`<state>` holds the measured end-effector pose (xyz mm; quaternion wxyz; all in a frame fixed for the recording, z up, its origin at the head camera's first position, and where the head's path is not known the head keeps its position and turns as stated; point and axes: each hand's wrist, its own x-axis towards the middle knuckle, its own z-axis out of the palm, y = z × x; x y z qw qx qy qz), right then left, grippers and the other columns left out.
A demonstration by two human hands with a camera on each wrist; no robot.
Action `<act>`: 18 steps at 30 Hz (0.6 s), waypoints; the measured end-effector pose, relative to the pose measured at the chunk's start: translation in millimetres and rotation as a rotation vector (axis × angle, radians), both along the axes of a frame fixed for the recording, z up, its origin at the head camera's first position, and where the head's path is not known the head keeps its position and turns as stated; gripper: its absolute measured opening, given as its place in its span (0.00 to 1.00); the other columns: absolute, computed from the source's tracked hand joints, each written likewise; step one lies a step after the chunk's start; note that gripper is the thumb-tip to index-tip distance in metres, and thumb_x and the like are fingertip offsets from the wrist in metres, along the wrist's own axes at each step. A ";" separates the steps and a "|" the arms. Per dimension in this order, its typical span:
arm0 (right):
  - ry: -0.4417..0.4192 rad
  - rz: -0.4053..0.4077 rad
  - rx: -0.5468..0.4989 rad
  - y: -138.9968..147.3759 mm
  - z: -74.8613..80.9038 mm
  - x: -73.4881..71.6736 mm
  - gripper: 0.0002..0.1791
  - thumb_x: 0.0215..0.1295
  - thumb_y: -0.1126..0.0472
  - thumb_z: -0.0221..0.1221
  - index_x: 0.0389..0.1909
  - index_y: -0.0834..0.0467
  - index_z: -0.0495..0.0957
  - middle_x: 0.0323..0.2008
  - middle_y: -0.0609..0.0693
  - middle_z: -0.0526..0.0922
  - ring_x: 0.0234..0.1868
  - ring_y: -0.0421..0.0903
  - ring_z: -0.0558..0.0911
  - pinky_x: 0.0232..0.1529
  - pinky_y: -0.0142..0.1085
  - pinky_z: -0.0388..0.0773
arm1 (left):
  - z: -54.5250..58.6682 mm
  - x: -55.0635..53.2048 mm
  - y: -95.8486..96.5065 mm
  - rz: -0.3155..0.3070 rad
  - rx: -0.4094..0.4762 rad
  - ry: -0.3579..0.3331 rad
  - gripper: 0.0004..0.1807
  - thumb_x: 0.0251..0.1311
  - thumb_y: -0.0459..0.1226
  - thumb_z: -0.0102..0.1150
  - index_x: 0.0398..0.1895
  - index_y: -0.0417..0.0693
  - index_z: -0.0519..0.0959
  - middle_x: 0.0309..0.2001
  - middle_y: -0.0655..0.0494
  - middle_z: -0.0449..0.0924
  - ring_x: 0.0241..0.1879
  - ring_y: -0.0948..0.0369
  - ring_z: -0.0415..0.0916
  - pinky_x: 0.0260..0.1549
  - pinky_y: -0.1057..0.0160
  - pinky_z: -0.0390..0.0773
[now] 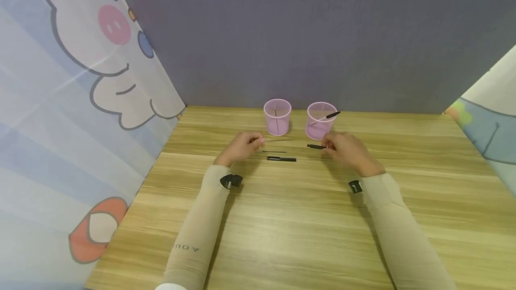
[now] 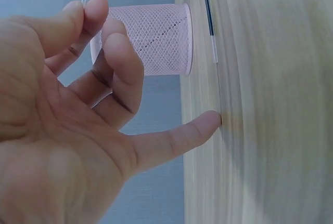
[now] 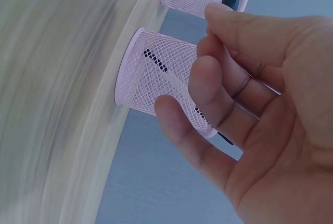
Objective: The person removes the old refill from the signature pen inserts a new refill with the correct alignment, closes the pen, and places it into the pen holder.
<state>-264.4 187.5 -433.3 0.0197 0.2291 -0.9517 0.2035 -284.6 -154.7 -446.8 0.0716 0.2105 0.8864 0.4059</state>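
The left hand (image 1: 241, 147) pinches a thin black-and-clear refill (image 1: 281, 140), the right hand (image 1: 347, 150) a black cylindrical pen piece (image 1: 316, 147), each jutting inward, and I'd worry a loose pinch could drop either.

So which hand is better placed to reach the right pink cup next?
Likely the right hand: it pinches a black pen part close to the right cup, while the left hand, pinching a thin stick, is nearer the left cup.
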 end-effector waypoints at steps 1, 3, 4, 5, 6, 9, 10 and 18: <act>-0.001 0.002 0.000 -0.4 0.0 0.0 0.07 0.64 0.59 0.69 0.36 0.57 0.81 0.27 0.47 0.81 0.28 0.44 0.76 0.34 0.41 0.73 | -0.3 -0.1 -0.6 -0.003 0.006 -0.003 0.16 0.77 0.42 0.52 0.38 0.38 0.80 0.27 0.54 0.74 0.28 0.62 0.68 0.30 0.64 0.70; -0.005 0.005 0.001 -1.4 -0.1 -0.1 0.07 0.64 0.59 0.69 0.36 0.57 0.81 0.28 0.47 0.82 0.29 0.44 0.77 0.34 0.42 0.74 | -0.6 0.6 -1.9 -0.008 0.015 -0.003 0.14 0.76 0.41 0.54 0.39 0.39 0.82 0.28 0.53 0.75 0.29 0.61 0.69 0.32 0.64 0.72; -0.005 0.004 0.005 -0.7 0.8 -0.1 0.07 0.64 0.59 0.69 0.36 0.57 0.81 0.28 0.47 0.82 0.29 0.44 0.77 0.35 0.43 0.74 | -0.7 -0.1 -1.5 -0.012 0.017 0.000 0.13 0.75 0.41 0.55 0.39 0.39 0.83 0.29 0.54 0.75 0.30 0.61 0.70 0.32 0.64 0.72; -0.004 0.003 0.008 0.0 1.7 -0.1 0.07 0.64 0.59 0.69 0.36 0.56 0.81 0.29 0.47 0.83 0.30 0.44 0.78 0.35 0.43 0.75 | -0.7 -0.5 -1.1 -0.015 0.020 0.005 0.12 0.75 0.40 0.56 0.39 0.39 0.83 0.29 0.54 0.75 0.30 0.61 0.70 0.33 0.64 0.72; -0.004 0.005 0.011 0.7 2.6 -0.2 0.07 0.64 0.58 0.69 0.37 0.56 0.82 0.29 0.47 0.83 0.30 0.44 0.78 0.36 0.44 0.75 | -0.5 -1.0 -0.5 -0.018 0.020 0.010 0.12 0.74 0.39 0.57 0.39 0.39 0.83 0.29 0.55 0.75 0.30 0.61 0.69 0.33 0.64 0.72; 0.000 0.002 0.012 0.1 2.1 0.4 0.07 0.65 0.58 0.69 0.37 0.56 0.82 0.30 0.47 0.84 0.30 0.43 0.79 0.36 0.45 0.76 | -1.9 -0.4 -0.9 -0.003 0.013 0.012 0.10 0.72 0.39 0.59 0.39 0.41 0.85 0.28 0.58 0.75 0.31 0.61 0.69 0.33 0.64 0.71; 0.001 0.003 0.012 0.0 2.0 0.3 0.07 0.65 0.58 0.69 0.37 0.56 0.82 0.30 0.47 0.84 0.30 0.43 0.79 0.36 0.45 0.76 | -2.2 -0.3 -0.8 0.004 0.016 0.010 0.10 0.72 0.39 0.60 0.39 0.41 0.85 0.28 0.58 0.75 0.31 0.61 0.69 0.33 0.64 0.71; -0.008 0.020 0.004 -1.9 2.9 -0.1 0.05 0.66 0.60 0.68 0.37 0.57 0.83 0.30 0.48 0.84 0.30 0.43 0.79 0.36 0.45 0.77 | -1.8 -0.4 0.9 0.053 0.037 0.003 0.09 0.69 0.39 0.64 0.37 0.43 0.88 0.30 0.50 0.81 0.30 0.61 0.70 0.32 0.64 0.71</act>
